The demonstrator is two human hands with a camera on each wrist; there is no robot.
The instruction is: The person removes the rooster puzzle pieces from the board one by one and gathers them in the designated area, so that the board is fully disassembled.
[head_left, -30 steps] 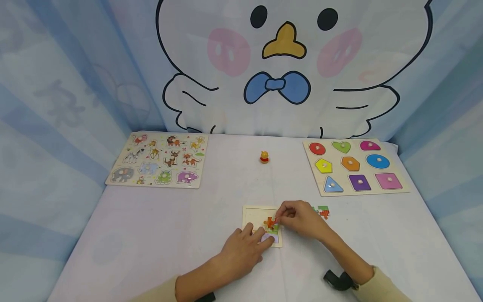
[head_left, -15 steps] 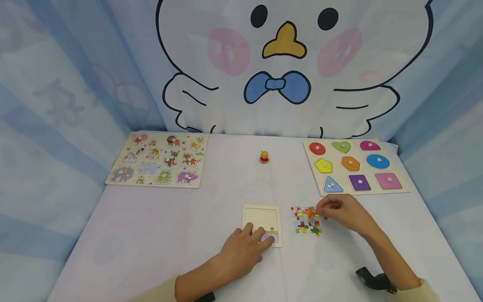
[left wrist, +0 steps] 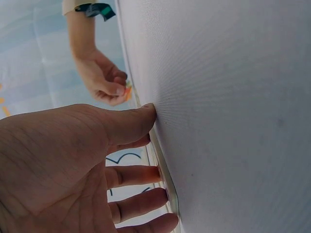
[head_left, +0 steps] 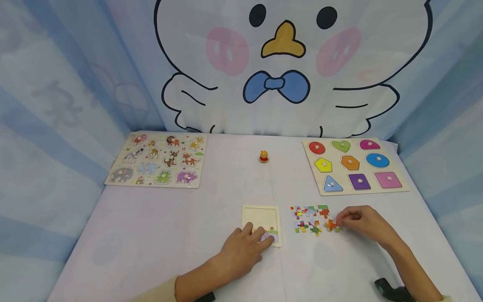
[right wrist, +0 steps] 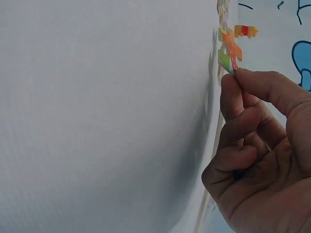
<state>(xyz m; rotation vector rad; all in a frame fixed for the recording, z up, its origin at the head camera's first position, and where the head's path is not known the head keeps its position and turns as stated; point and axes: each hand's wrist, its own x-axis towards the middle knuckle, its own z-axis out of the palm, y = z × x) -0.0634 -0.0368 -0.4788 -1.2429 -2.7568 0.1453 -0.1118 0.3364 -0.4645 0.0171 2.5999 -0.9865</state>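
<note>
My right hand [head_left: 365, 224] pinches an orange and green jigsaw piece [head_left: 332, 225] between thumb and fingertips, at the right end of the loose pieces. The right wrist view shows this jigsaw piece [right wrist: 230, 48] tilted, a shadow on the cloth beside it. Several more jigsaw pieces [head_left: 311, 212] lie in two rough rows between the hands. My left hand [head_left: 243, 251] rests with spread fingers on a small wooden puzzle tray [head_left: 260, 213]. Its thumb [left wrist: 133, 124] touches the tray's edge. Purple and green pieces [head_left: 272, 235] in the tray's lower part are partly hidden by the fingers.
An animal puzzle board [head_left: 156, 159] lies at the back left, a knobbed shape board [head_left: 356, 165] at the back right. A small red and yellow figurine [head_left: 263, 157] stands between them on the white table [head_left: 151, 235]. A printed curtain hangs behind.
My right hand carries the orange piece from over the tray, across the loose pieces, to their right side and a little nearer. The left hand stays on the tray.
</note>
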